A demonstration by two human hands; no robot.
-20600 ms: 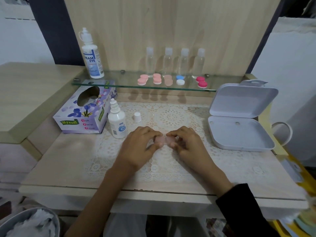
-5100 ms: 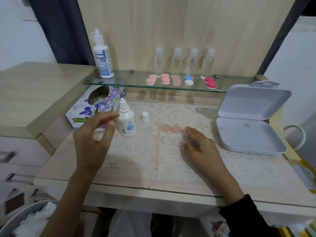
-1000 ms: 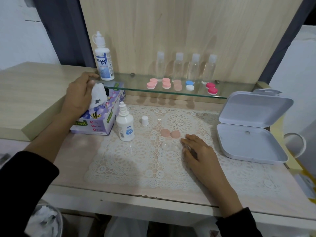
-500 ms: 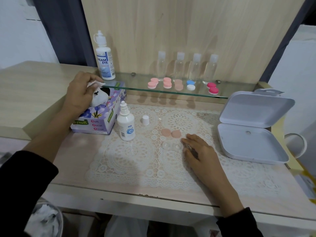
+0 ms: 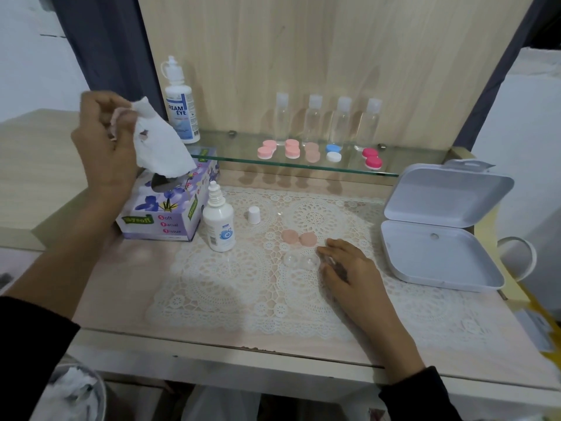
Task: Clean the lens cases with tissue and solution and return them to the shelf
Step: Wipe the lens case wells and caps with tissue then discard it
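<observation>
one head-worn view looks forward and down, close over the table (image 5: 127, 287).

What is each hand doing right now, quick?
Left hand: closed, pinching a white tissue above the tissue box.
Right hand: open, flat on the lace mat, holding nothing.

The tissue box (image 5: 161, 214) stands left on the table (image 5: 121, 284), a small bottle (image 5: 218, 226) just right of it, a cap (image 5: 254, 214) further right. A lens case (image 5: 300, 261) lies mid-mat (image 5: 227, 284), an open box (image 5: 437, 256) at right, the shelf (image 5: 349, 165) behind.
</observation>
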